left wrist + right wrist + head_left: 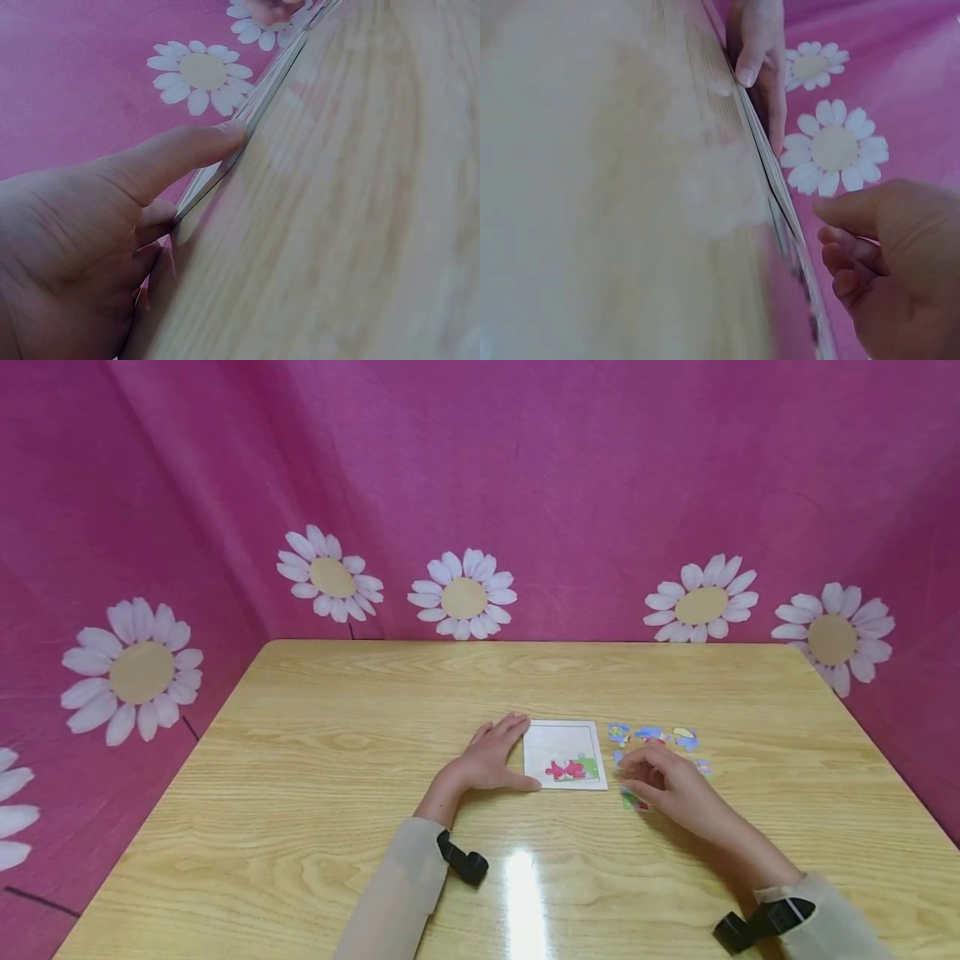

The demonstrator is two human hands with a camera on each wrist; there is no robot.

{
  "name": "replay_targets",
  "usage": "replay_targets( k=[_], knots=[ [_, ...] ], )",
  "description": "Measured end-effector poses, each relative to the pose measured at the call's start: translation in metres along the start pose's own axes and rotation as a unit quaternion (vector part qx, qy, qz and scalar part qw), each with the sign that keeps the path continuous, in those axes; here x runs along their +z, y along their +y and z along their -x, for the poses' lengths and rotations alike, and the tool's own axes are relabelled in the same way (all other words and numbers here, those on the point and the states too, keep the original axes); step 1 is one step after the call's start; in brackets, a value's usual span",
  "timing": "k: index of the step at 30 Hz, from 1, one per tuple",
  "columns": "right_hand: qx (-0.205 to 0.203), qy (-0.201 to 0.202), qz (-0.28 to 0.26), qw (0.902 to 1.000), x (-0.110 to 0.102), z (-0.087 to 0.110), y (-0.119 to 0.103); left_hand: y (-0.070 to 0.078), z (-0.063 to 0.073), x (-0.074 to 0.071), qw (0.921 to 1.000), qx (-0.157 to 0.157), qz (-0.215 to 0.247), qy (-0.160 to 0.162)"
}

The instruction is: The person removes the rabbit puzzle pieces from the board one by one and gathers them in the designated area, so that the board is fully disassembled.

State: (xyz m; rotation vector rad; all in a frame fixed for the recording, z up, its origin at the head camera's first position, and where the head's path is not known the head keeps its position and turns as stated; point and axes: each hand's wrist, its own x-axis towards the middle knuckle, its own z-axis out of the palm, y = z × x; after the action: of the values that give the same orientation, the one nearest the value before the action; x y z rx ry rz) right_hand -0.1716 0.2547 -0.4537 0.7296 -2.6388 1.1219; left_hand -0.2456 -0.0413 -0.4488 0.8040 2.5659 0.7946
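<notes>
A square white puzzle board (555,741) lies on the wooden table, with red and green puzzle pieces (576,769) joined in its lower right part. Along the board's left side my left hand (491,760) rests, fingers at the upper corner and thumb at the lower one. In the left wrist view, the thumb (191,150) lies straight against the board's edge. My right hand (678,785) hovers over the loose pieces right of the board, fingers loosely bent and a gap between thumb and index finger. No piece shows between them in the right wrist view; part of the pile is hidden beneath.
Several loose pieces, among them a yellow-and-blue piece (686,737) and a green-and-red piece (634,799), lie right of the board. The wooden table (337,760) meets a pink curtain (570,485) with white flowers at its far edge. Black wrist cameras sit on both sleeves.
</notes>
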Motion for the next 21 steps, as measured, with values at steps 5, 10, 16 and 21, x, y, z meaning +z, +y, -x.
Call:
replay_targets(
  k=[5,10,16,21],
  knots=[
    [0.027,-0.045,-0.005,0.9986,0.012,-0.023,-0.009,-0.001,0.0,0.001,1.0,-0.001,0.001,-0.001],
    [0.036,-0.083,0.002,0.9959,0.021,-0.041,-0.014,-0.001,-0.001,0.003,1.0,0.001,-0.007,-0.002],
    [0.024,-0.107,0.0,0.994,0.024,-0.052,-0.015,0.0,-0.003,0.002,0.9999,0.002,-0.014,0.0],
    [0.03,-0.125,0.008,0.9917,0.025,-0.053,-0.014,0.0,-0.003,0.001,0.9999,-0.001,-0.012,-0.001]
  ],
)
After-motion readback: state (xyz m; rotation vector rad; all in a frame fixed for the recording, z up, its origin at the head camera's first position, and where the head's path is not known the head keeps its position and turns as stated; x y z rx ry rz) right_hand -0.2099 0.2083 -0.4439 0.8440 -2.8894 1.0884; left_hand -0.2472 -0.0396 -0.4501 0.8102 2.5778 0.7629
